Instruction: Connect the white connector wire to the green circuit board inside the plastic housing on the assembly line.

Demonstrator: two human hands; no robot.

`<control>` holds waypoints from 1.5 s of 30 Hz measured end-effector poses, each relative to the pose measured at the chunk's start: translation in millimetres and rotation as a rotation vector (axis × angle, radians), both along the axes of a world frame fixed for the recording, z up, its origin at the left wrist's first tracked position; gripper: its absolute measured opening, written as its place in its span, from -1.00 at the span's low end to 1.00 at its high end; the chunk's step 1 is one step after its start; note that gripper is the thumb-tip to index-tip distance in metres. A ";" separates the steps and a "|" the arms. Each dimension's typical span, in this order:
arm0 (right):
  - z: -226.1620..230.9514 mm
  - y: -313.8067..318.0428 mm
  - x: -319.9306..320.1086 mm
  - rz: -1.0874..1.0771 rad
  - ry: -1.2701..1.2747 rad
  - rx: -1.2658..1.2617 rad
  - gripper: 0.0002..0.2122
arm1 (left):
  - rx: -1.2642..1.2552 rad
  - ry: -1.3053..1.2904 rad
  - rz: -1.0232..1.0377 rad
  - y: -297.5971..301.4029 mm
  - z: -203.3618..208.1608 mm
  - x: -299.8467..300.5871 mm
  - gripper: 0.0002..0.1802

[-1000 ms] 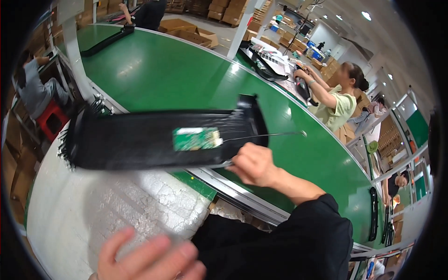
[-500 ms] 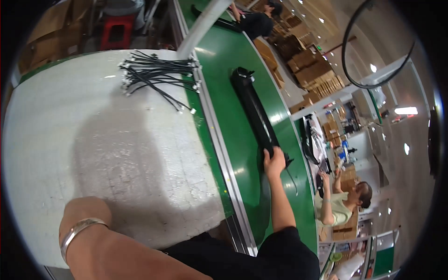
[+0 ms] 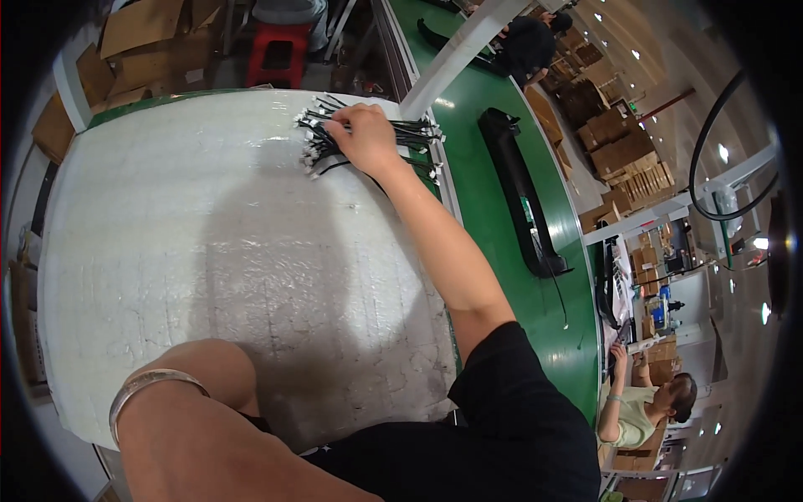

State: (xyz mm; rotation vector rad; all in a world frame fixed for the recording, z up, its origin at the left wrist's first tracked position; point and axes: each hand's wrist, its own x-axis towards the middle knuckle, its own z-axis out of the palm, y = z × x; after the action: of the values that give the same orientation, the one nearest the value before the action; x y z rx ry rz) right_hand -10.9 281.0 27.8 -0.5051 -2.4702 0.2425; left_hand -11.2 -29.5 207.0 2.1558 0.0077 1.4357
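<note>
My right hand (image 3: 365,140) reaches over a bundle of short black cables (image 3: 322,149) with white plugs at both ends, at the far edge of the white-covered table (image 3: 125,243). Its thumb and fingers are curled together on the cables; how many they hold is hidden. At lower left my left hand (image 3: 219,372) is bent inward over the table's near side, below a silver bracelet. Its fingers are out of sight. On the green belt (image 3: 468,180) to the right lies a long black plastic housing (image 3: 517,184), a thin wire trailing from its near end, with no hand on it.
A white post (image 3: 456,63) rises between table and belt. Farther along the belt lies another black part (image 3: 435,35). Beyond the belt a person in light green (image 3: 640,414) works, and another in black (image 3: 529,48) stands farther off. A red stool (image 3: 278,54) stands behind the table.
My right hand has let go of the black housing and moved left to the cables. The housing remains on the belt. The view has shifted, so the table shows farther right.
</note>
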 end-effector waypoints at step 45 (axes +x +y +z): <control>-52.1 -214.6 66.2 0.439 0.010 -0.105 -0.83 | -0.110 0.133 -0.237 62.0 -16.4 102.4 -0.69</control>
State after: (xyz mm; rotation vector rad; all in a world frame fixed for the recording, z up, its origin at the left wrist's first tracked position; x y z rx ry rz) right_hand 55.3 66.3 -24.3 0.0048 -2.5422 0.5491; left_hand 91.2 32.4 190.6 2.0800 -0.1129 1.1312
